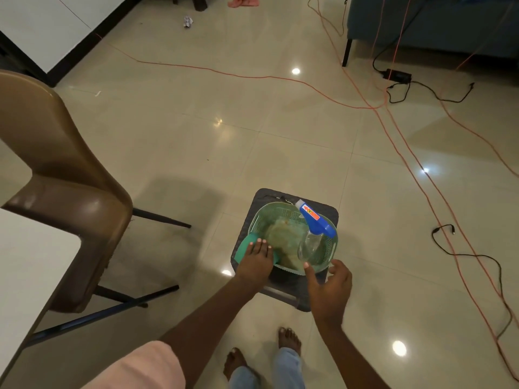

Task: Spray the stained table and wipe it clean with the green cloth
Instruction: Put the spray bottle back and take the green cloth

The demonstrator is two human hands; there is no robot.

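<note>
A pale green basket (330,248) stands on a dark stool (295,293) on the floor in front of me. A spray bottle (316,221) with a blue head and clear body leans inside it at the right. A teal green cloth (243,247) hangs at the basket's left rim. My left hand (257,261) lies over it, fingers flat on top and thumb hidden, with cloth showing on both sides of the hand. My right hand (331,287) hovers at the basket's front right rim, fingers spread and holding nothing, just below the bottle's base. The white table (25,265) shows at the left edge.
A brown chair (64,178) stands at the table, its dark legs reaching toward the stool. Orange cables (398,136) and black cables (477,255) cross the tiled floor at the right. A blue sofa (435,23) is at the back right. My bare feet (289,339) are below the stool.
</note>
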